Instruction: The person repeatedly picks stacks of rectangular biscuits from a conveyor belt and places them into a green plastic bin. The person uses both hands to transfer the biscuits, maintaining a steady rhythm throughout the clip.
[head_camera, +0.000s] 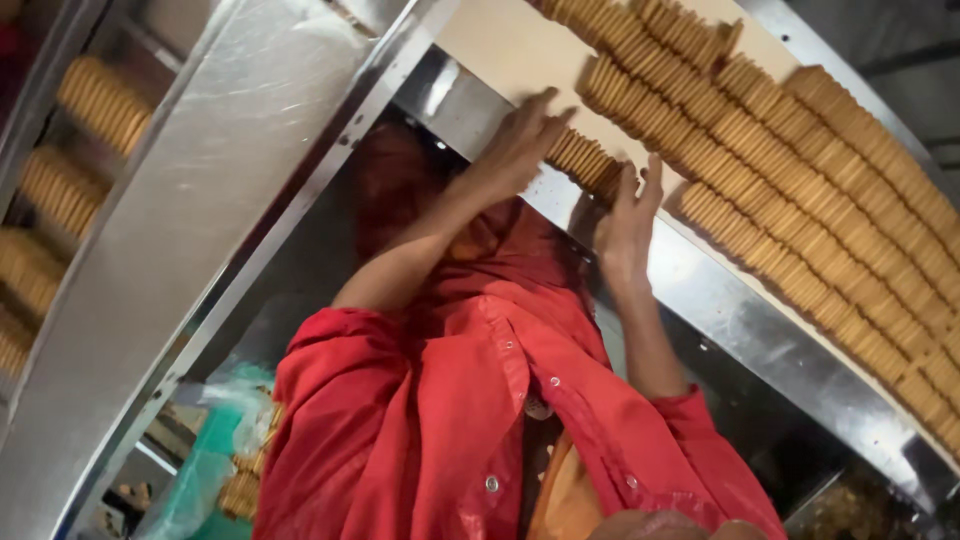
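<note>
**Clerk:** Across the upper right runs the landmark, a pale conveyor belt with a steel rim. What lies on it?

**Checker:** Item one, the largest: long rows of round golden biscuits, standing on edge and packed close, several lines side by side along the belt.

**Clerk:** Left of the belt?

**Checker:** Item two: a broad steel panel, slanting, bolted along its edge. Beyond it, well apart from the belt, item three: more biscuit stacks in a channelled tray.

**Clerk:** Below the belt?

**Checker:** Item four: red sleeves and a red buttoned shirt front, filling the lower middle and hiding most of what lies under the belt's rim. Item five: a green plastic bag at lower left, with a few loose biscuits beside it.

**Clerk:** And at the belt's near edge?

**Checker:** Item six: a short stack of biscuits, set at the rim and apart from the long rows. Item seven: the left hand, fingers spread, pressed flat against one end of that stack. Item eight: the right hand, fingers straight and upright, against the other end.

**Clerk:** State of the grip?

**Checker:** Neither hand curls round anything. Both are flat and wide, the stack squeezed between the two palms.

**Clerk:** Obstructions?

**Checker:** The left hand covers its end of the stack; the steel rim crosses behind both wrists.
</note>
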